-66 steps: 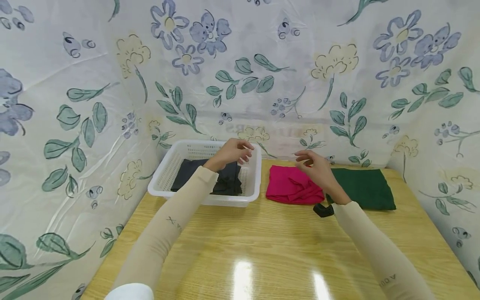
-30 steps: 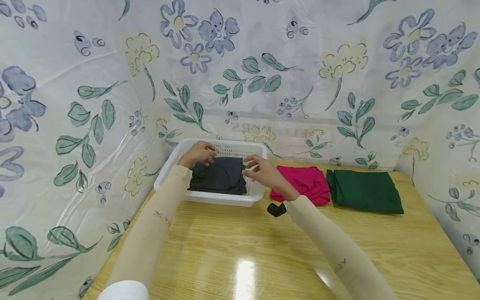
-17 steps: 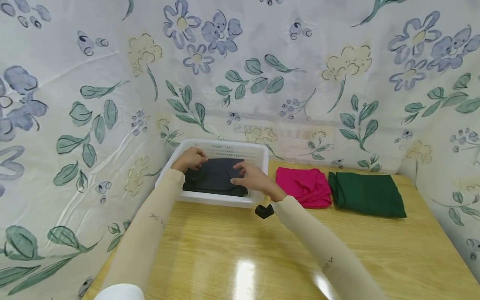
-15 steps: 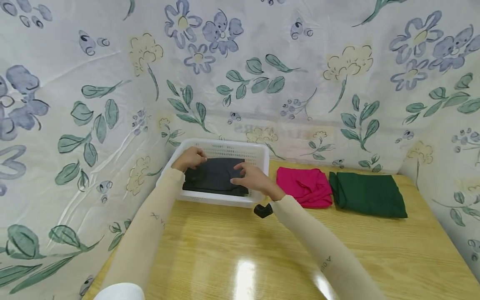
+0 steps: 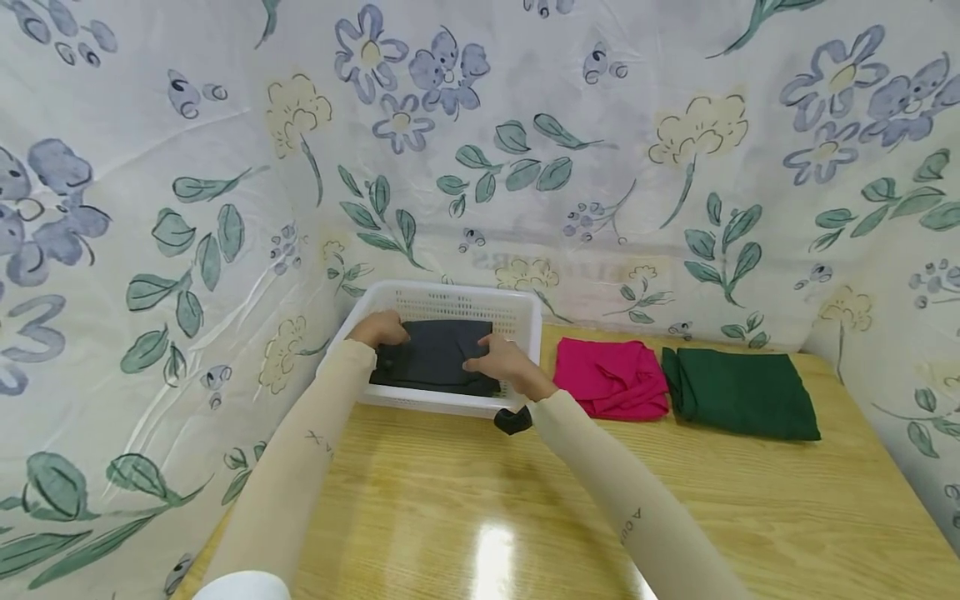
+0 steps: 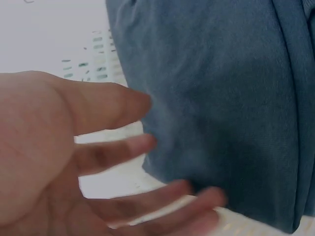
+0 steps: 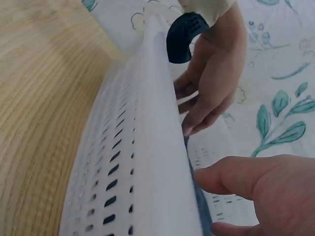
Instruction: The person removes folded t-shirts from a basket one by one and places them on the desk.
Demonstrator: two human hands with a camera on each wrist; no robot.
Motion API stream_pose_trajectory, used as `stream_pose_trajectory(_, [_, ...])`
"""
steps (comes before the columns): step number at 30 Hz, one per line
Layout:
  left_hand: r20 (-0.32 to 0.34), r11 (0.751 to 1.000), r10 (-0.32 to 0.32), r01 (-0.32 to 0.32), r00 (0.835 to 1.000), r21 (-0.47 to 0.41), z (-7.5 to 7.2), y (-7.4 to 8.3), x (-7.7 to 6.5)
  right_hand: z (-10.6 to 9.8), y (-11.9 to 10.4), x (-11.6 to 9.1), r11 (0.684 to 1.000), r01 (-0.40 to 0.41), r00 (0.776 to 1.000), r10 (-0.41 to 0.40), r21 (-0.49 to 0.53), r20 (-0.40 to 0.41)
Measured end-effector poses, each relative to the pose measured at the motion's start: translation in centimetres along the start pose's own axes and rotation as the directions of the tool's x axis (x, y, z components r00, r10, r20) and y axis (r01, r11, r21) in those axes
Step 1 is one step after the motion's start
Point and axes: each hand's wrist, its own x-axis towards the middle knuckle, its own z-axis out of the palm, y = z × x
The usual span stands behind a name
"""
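A folded dark garment (image 5: 442, 354) lies in a white perforated plastic basket (image 5: 427, 403); the left wrist view shows its smooth fabric (image 6: 211, 98) as dark blue-grey. At its left end, inside the basket, is my left hand (image 5: 381, 328). Thumb and spread fingers reach the garment's edge there, not curled round it. My right hand (image 5: 513, 367) reaches over the basket's right side, thumb and fingers apart at the garment's right end. From the right wrist the basket's rim (image 7: 162, 128) covers most of the garment, and both hands show inside.
Right of the basket a folded pink cloth (image 5: 611, 379) lies on the wooden table (image 5: 420, 492). A folded dark green cloth (image 5: 742, 392) is beside it. A floral sheet (image 5: 480, 167) stands behind and along both sides. A black wrist device (image 5: 513, 421) sits under the right wrist.
My right hand has moved left from above the pink cloth into the basket. My left hand has gone left and lower to the garment's left end. The head view has shifted slightly.
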Motion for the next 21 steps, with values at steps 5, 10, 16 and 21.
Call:
stream_pose_trajectory(5, [0.046, 0.99, -0.087, 0.082, 0.995, 0.112, 0.4, 0.4, -1.0, 1.1, 0.8, 0.3, 0.995, -0.054, 0.998, 0.052, 0.083, 0.023])
stream_pose_trajectory(10, [0.081, 0.974, -0.17, 0.155, 0.982, 0.165, 0.3, 1.0, -1.5, 1.4, 1.2, 0.3, 0.991, -0.058, 0.997, 0.052, 0.117, 0.058])
stream_pose_trajectory(16, [0.202, 0.977, -0.161, 0.127, 0.966, 0.174, -0.3, 1.2, -1.3, 1.4, 1.0, 0.8, 0.986, -0.068, 0.997, 0.062, 0.155, 0.046])
stream_pose_trajectory(21, [0.217, 0.989, -0.136, 0.12, 0.967, 0.086, -0.2, 0.2, -0.6, 1.5, 0.8, 1.1, 0.971, -0.09, 0.996, 0.086, 0.222, 0.031])
